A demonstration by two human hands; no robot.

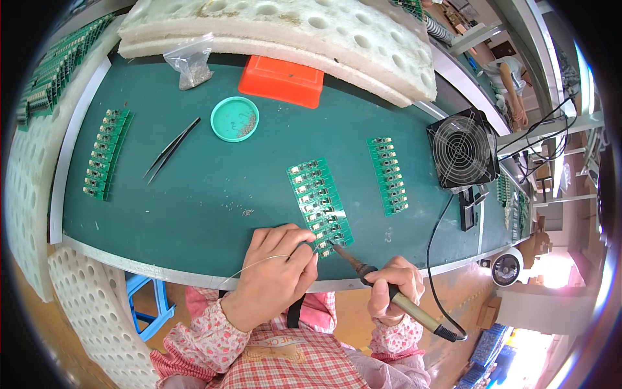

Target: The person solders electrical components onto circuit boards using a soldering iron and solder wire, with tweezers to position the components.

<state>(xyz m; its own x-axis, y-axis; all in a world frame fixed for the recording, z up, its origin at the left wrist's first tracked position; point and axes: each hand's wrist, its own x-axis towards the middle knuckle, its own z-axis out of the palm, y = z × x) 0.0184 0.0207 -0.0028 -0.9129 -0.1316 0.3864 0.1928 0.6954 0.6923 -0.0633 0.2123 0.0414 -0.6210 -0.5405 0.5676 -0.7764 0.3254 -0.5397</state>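
Note:
A green circuit board panel with a row of small components lies on the green work mat, near the table's front edge. My right hand is closed round the handle of a soldering iron, its tip touching or just over the panel's near end. Between the fingers of my left hand runs a thin solder wire, its end at the same part of the panel, beside the iron's tip. My left fingertips rest at the panel's left edge. Whether tip and wire touch each other is too small to tell.
Other board panels lie right and left. Black tweezers, a turquoise dish of small parts, a red bin and a plastic bag sit farther back. A fan stands right, near the iron's cable. White foam borders the back.

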